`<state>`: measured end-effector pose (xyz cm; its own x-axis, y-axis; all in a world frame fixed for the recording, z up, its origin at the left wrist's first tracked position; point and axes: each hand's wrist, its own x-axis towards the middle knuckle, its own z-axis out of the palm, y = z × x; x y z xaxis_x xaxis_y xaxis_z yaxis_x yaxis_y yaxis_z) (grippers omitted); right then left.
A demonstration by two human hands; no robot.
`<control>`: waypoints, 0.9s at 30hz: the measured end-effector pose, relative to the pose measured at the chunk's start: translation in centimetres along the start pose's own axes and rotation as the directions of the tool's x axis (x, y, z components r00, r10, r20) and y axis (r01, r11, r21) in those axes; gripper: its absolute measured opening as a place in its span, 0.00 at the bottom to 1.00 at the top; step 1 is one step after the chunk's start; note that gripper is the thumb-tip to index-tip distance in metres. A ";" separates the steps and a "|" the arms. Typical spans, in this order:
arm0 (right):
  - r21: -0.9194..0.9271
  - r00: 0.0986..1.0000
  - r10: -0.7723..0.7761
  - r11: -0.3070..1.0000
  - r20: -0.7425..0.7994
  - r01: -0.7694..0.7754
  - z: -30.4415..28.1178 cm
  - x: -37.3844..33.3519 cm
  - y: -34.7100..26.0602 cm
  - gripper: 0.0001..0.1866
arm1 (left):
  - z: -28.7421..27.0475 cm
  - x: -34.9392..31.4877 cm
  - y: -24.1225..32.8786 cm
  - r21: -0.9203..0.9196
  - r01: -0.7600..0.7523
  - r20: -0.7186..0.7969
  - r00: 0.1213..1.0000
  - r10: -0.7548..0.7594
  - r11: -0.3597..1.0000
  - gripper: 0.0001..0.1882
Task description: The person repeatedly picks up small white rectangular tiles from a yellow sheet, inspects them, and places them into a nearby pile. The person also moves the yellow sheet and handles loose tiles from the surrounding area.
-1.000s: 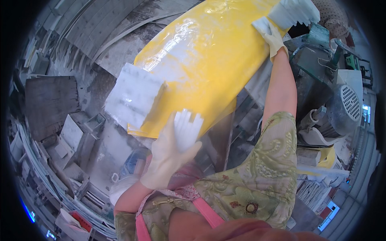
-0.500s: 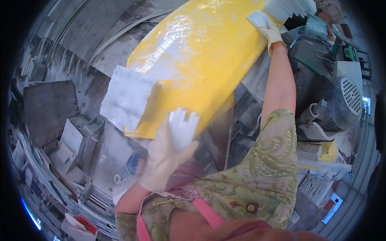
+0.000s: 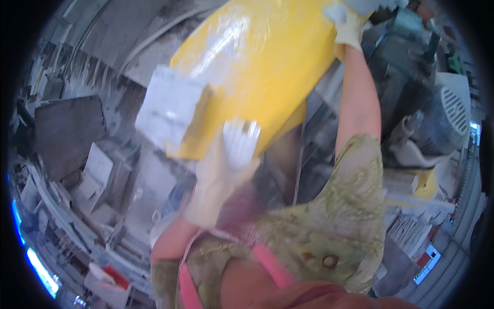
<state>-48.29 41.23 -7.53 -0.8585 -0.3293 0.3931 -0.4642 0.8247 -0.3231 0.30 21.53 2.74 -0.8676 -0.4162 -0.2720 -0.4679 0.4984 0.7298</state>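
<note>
A wet yellow sheet (image 3: 267, 67) covers the surface before me. My left hand (image 3: 213, 177), in a cream glove, grips a small bundle of white stone strips (image 3: 241, 144) at the sheet's near edge. Left of it, a stack of white tiles (image 3: 167, 105) rests on the yellow sheet. My right arm reaches to the far right corner, where my gloved right hand (image 3: 350, 31) is closed on a small white tile (image 3: 335, 11). Beside that hand lies a row of white pieces (image 3: 368, 5), partly cut off by the frame's top. Motion blurs both hands.
A dusty motor with a round grille (image 3: 453, 116) and dark machinery (image 3: 401, 72) stand to the right. A dark board (image 3: 69, 134) leans at the left, near a pale panel (image 3: 98, 167). Stacked strips (image 3: 409, 232) lie at lower right. Part of another person (image 3: 425, 11) shows at the far right.
My right hand and the tile have shifted slightly up toward the row of white pieces. My left hand has moved a little up and right with its strips. The whole view has shifted slightly.
</note>
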 end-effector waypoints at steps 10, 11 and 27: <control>0.448 0.834 -0.399 0.869 0.380 0.212 -9.7 -25.7 -18.2 0.30 | -0.2 0.4 -0.5 0.035 -0.033 -0.024 0.999 0.033 0.999 0.53; 0.332 0.850 -0.436 0.881 0.295 0.337 -9.8 -27.3 -19.6 0.28 | -0.1 0.4 -0.5 0.017 -0.057 -0.031 0.998 0.057 0.998 0.53; 0.694 0.976 -0.219 0.699 -0.022 0.172 -8.3 -31.3 -24.4 0.33 | 0.1 2.0 -1.6 0.021 -0.219 -0.088 0.971 0.220 0.975 0.48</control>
<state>-8.31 35.19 -4.83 -0.7311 -0.4918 0.4729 -0.6235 0.2005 -0.7556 -0.70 19.99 1.00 -0.9311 -0.3617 -0.0483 -0.2698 0.5932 0.7585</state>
